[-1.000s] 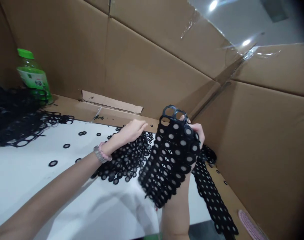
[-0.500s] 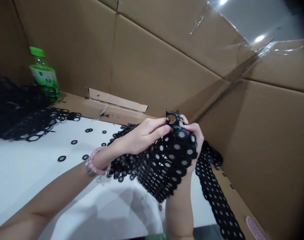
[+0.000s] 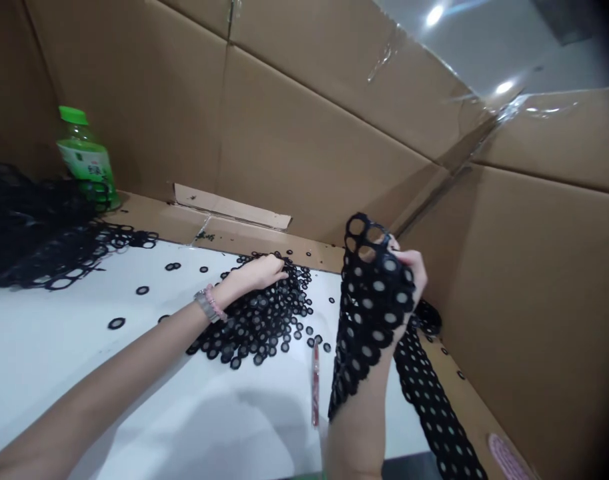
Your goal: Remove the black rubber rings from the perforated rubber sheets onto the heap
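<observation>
My left hand (image 3: 261, 272), with a pink bead bracelet and a silver band at the wrist, is at the top of a pile of small black rings with pale centres (image 3: 264, 320). Its fingers are bent together; whatever is between them is too small to make out. Raised at the right, my right hand (image 3: 409, 267) grips a black mesh strip (image 3: 369, 307). Pale discs fill most of the strip's holes, while several large holes at its upper end are open. The strip hangs down over my right wrist and hides part of the hand.
A red pen-like stick (image 3: 315, 383) lies on the white table (image 3: 224, 420). At the left are a green bottle (image 3: 89, 160) and a black mesh heap (image 3: 29, 227). Another dotted strip (image 3: 434, 400) runs along the right. Cardboard walls (image 3: 324, 147) stand behind.
My left hand has left the strip's upper end and moved left and down to the ring pile. My right hand still holds the strip, now slightly further right, and the red stick is uncovered.
</observation>
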Tool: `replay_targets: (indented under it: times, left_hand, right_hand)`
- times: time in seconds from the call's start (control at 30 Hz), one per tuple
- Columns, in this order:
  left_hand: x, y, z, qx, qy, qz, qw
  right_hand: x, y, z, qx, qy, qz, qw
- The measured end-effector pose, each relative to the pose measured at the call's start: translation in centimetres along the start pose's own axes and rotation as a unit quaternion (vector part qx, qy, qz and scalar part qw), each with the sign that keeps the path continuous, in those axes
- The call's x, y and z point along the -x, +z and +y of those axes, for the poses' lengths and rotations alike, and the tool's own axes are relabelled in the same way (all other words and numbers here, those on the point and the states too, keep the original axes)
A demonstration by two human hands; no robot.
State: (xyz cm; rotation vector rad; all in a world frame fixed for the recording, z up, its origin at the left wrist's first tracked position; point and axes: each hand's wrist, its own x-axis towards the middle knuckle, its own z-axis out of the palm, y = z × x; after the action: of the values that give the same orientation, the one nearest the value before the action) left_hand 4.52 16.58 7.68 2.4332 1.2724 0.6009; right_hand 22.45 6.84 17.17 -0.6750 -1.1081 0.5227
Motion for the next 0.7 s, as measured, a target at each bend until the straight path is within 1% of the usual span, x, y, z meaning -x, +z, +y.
replay_targets:
  times: [0.03,0.07,0.1,0.13,0.17,0.2,0.23,0.3,0.37,0.43,0.53,0.7]
  left_hand:
    - [0.1,0.0,0.4,0.000,0.001,0.004,1.000]
    - [0.5,-0.4,1.1,0.010,0.009,0.023,1.000]
    - [1.0,-1.0,2.0,0.032,0.025,0.058,0.997]
    - [1.7,-1.9,3.2,0.067,0.048,0.106,0.991]
    - [2.5,-2.9,4.3,0.116,0.082,0.162,0.977]
    - [3.4,-3.8,5.5,0.167,0.115,0.205,0.958]
    - [4.2,-4.7,6.6,0.209,0.145,0.229,0.939]
    - [5.6,-5.9,8.1,0.248,0.185,0.239,0.920]
    - [6.4,-6.4,8.9,0.256,0.191,0.228,0.920]
    - [6.5,-6.3,9.0,0.263,0.183,0.202,0.925]
    - [6.3,-6.2,9.0,0.267,0.184,0.172,0.930]
    - [6.3,-6.3,9.4,0.263,0.181,0.185,0.929]
  right_hand:
    - [0.1,0.6,0.2,-0.006,-0.001,0.006,1.000]
    - [0.1,1.1,0.3,-0.014,0.006,0.006,1.000]
    - [0.2,1.7,0.4,-0.027,0.019,0.000,0.999]
    - [0.3,2.2,0.4,-0.043,0.041,-0.010,0.998]
    - [0.6,2.8,0.2,-0.064,0.070,-0.024,0.995]
    - [0.9,3.4,0.1,-0.086,0.099,-0.039,0.991]
    - [1.4,4.0,-0.1,-0.108,0.123,-0.051,0.985]
    - [2.4,5.2,-0.4,-0.136,0.147,-0.073,0.977]
    - [3.3,6.0,-0.5,-0.146,0.147,-0.092,0.974]
    - [3.8,6.4,-0.5,-0.149,0.147,-0.102,0.972]
    - [3.7,6.4,-0.4,-0.149,0.152,-0.095,0.972]
    - [3.4,6.3,-0.1,-0.140,0.137,-0.067,0.978]
